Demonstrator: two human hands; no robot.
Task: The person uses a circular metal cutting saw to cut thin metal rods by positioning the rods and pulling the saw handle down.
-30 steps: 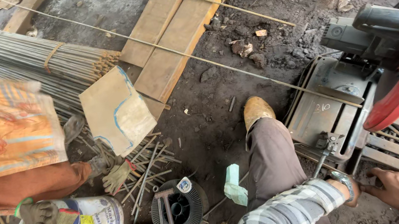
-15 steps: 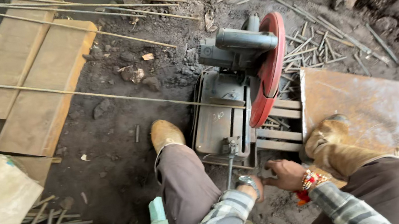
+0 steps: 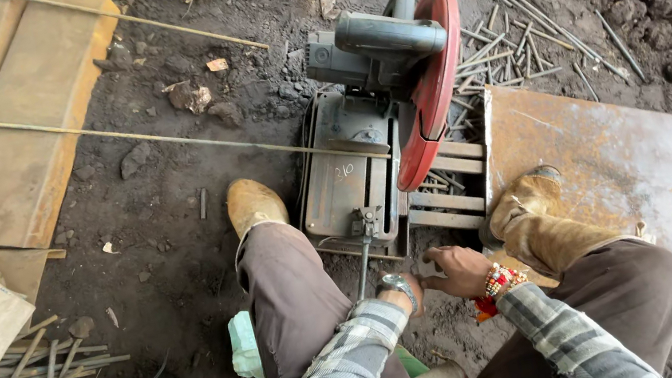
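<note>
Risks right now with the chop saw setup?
1. Both hands work at the vise handle, close below the red blade guard; a slip could bring them near the blade.
2. The long rod lies unsupported across the dirt and may whip or shift.
3. Loose rod offcuts beside the saw could trip.

**Worker in plaid and boots**

A person is wearing a grey-and-white plaid shirt with long sleeves (image 3: 343, 377) reaching to both wrists. The left hand (image 3: 390, 290) is showing a silver metal watch band. The right hand (image 3: 457, 270) is carrying beaded bracelets in orange, white and red, with a red thread beside them. Brown trousers (image 3: 290, 295) are covering both legs, and scuffed tan boots (image 3: 253, 204) are covering the feet.
</note>
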